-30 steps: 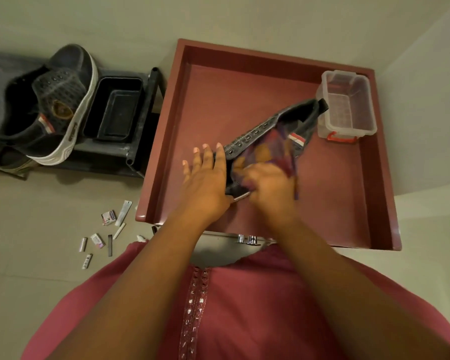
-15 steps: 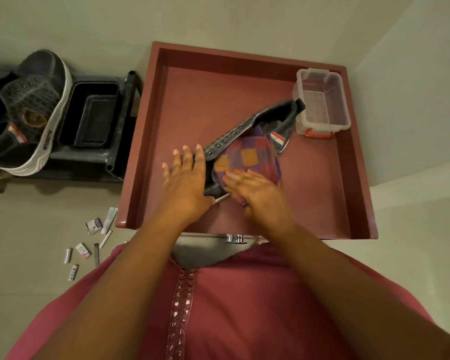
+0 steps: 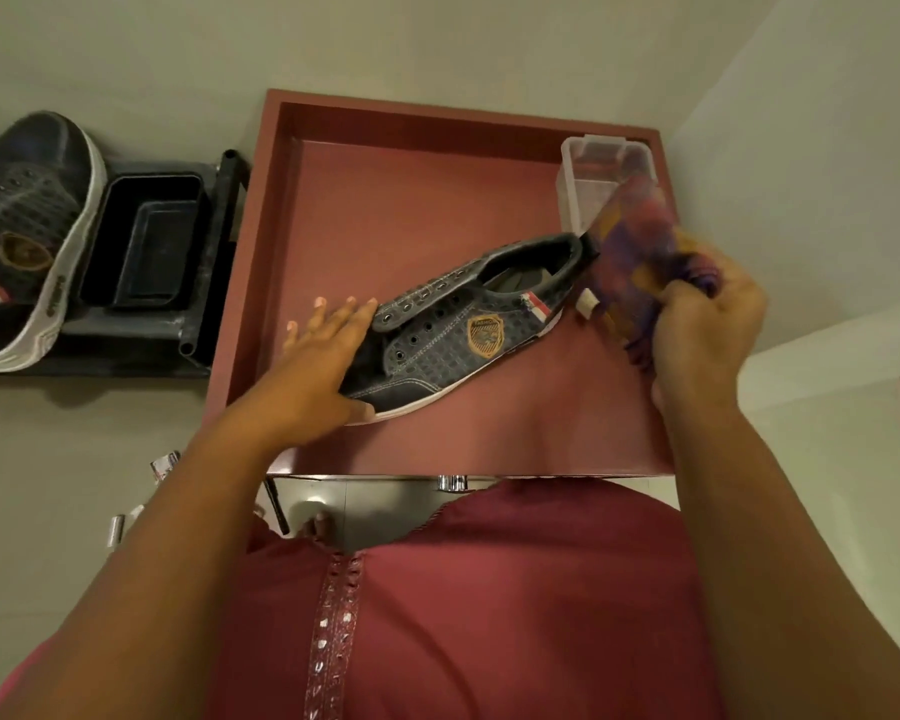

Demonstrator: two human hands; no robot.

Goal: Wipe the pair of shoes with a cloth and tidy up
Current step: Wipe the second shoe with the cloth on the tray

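Observation:
A dark grey shoe (image 3: 458, 330) with a white sole and an orange badge lies on its side on the dark red tray-top table (image 3: 385, 200). My left hand (image 3: 323, 366) rests with straight fingers on the toe end, thumb under the sole. My right hand (image 3: 702, 335) grips a bunched purple and orange checked cloth (image 3: 640, 246), lifted to the right of the shoe's heel and clear of it. The second shoe (image 3: 27, 236) of the pair stands tilted on a black rack at the left.
A clear plastic box (image 3: 588, 174) sits in the table's far right corner, partly behind the cloth. A black tub (image 3: 146, 241) stands on the rack (image 3: 204, 324) beside the table. Several small packets (image 3: 162, 465) lie on the floor at the left. Walls close in behind and right.
My right hand has lifted the cloth off the shoe's side and swung it right, past the heel. The shoe's badge side now shows. My left hand stays on the toe.

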